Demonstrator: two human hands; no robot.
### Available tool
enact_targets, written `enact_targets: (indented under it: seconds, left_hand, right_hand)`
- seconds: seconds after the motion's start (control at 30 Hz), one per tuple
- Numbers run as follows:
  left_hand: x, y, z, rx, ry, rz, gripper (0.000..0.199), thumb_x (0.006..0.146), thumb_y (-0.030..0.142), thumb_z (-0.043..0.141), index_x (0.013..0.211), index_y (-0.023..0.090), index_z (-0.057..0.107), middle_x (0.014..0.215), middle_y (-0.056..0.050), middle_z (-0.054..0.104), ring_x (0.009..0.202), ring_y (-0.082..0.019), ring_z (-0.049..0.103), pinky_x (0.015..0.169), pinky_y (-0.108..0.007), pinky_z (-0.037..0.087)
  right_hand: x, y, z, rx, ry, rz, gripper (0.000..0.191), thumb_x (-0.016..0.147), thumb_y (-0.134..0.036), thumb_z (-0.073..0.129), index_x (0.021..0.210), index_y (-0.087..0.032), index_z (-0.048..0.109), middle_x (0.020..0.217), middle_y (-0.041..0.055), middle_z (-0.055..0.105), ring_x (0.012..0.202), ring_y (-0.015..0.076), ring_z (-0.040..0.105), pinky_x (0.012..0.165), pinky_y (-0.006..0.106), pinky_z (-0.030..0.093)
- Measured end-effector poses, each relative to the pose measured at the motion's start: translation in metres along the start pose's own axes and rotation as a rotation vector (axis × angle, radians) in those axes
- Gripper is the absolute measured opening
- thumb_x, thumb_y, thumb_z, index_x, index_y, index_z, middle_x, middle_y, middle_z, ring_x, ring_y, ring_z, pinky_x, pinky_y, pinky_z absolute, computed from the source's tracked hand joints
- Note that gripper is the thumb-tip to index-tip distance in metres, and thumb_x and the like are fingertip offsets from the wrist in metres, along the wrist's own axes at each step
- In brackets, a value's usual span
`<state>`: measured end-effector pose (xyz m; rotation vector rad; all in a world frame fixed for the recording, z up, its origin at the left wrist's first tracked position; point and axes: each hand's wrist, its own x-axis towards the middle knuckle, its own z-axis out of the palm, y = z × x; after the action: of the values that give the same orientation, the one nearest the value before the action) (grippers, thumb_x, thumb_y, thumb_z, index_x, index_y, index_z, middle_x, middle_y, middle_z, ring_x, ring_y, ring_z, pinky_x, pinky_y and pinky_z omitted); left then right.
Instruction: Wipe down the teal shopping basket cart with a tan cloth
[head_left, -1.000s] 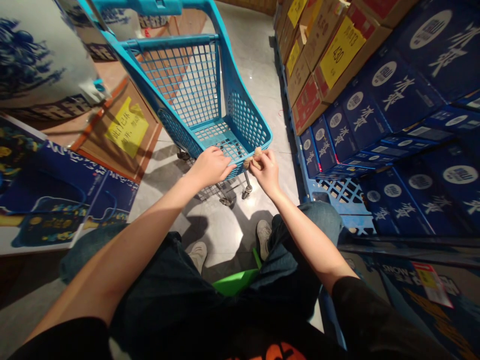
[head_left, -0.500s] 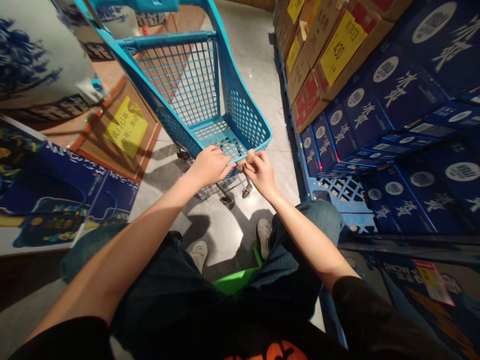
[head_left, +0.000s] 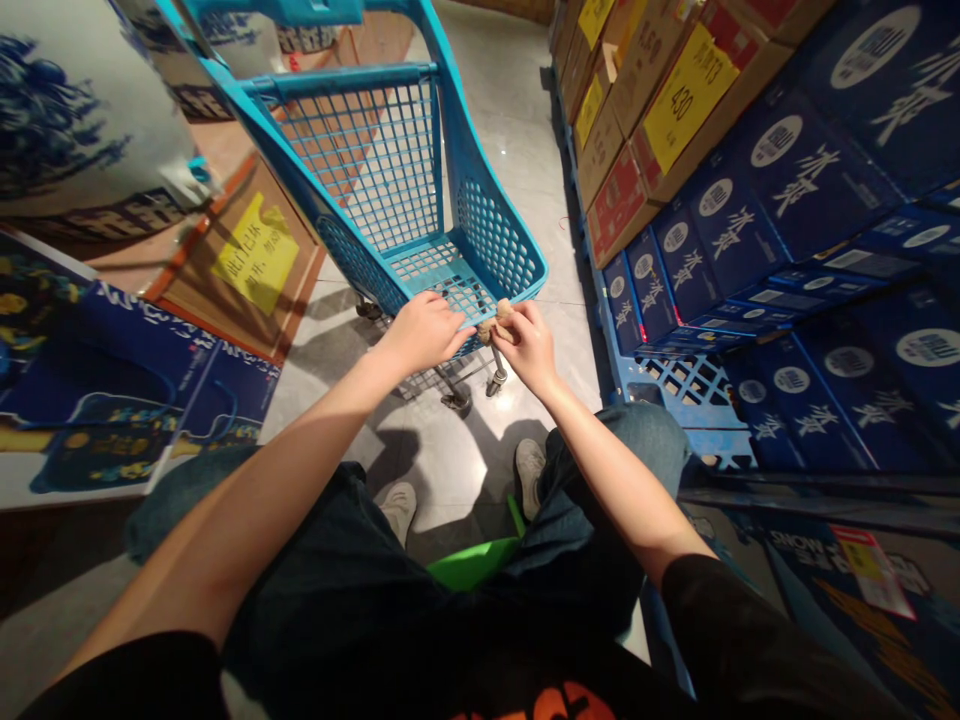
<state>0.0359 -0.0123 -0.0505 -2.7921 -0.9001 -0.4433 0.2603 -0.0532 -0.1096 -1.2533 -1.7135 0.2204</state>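
My left hand (head_left: 425, 336) lies over the near rim of a blue plastic shopping cart (head_left: 504, 225), its fingers curled on the edge and the thumb stretched toward the right hand. In my right hand (head_left: 531, 345) is a small tan rag (head_left: 487, 330), pinched and crumpled, with lumps of it showing on either side of the fingers. It is pressed against the cart's near rim, close to the front right corner. The cart's basket holds nothing that I can see. What the left fingertips touch beneath the rim is hidden.
On the right, blue boxes (head_left: 731, 235) and brown cartons with yellow price signs (head_left: 686, 100) stand stacked on blue pallets (head_left: 690, 395). Large blue-and-white jars (head_left: 82, 120) and a wooden cabinet (head_left: 300, 290) are at left. A green seat (head_left: 472, 563) shows between my legs.
The view has shifted very slightly. My right hand and the rag have moved a touch along the cart's rim; my left hand keeps its place there.
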Motion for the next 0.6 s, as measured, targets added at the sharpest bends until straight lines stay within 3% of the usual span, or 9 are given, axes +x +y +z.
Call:
enact_targets:
  seconds: [0.17,0.27,0.47,0.6]
  left_hand:
    - [0.001,0.001,-0.002,-0.017,0.001,0.005,0.039,0.105,0.033,0.053,0.084,0.015,0.079,0.078,-0.016,0.077,0.083,-0.032,0.073,0.089,-0.048,0.055]
    - [0.002,0.001,-0.002,-0.012,-0.006,0.007,0.039,0.105,0.033,0.053,0.085,0.014,0.079,0.078,-0.016,0.077,0.084,-0.032,0.074,0.09,-0.048,0.055]
    - [-0.002,0.0,-0.001,0.007,-0.02,0.0,0.041,0.106,0.036,0.051,0.084,0.015,0.079,0.079,-0.015,0.077,0.083,-0.031,0.073,0.089,-0.048,0.055]
    - [-0.001,-0.001,-0.001,0.063,-0.028,0.028,0.04,0.107,0.034,0.05,0.084,0.017,0.078,0.078,-0.014,0.077,0.082,-0.03,0.072,0.09,-0.046,0.055]
  right_hand:
    - [0.013,0.019,-0.012,-0.015,0.121,0.053,0.01,0.093,-0.024,0.07,0.085,-0.023,0.064,0.098,0.003,0.061,0.091,0.0183,0.063,0.081,0.031,0.056]
    - [0.011,0.018,-0.01,-0.022,0.168,0.075,0.008,0.094,-0.022,0.069,0.088,-0.022,0.065,0.098,0.003,0.061,0.091,0.0177,0.062,0.081,0.03,0.056]
    - [0.0,-0.001,-0.004,-0.019,-0.045,-0.001,0.006,0.093,-0.023,0.073,0.092,-0.024,0.067,0.102,0.0036,0.062,0.092,0.0188,0.064,0.081,0.031,0.056]
    - [0.012,0.015,-0.014,-0.033,0.045,0.039,0.01,0.093,-0.025,0.073,0.086,-0.023,0.066,0.099,0.0036,0.063,0.092,0.0188,0.062,0.081,0.031,0.057]
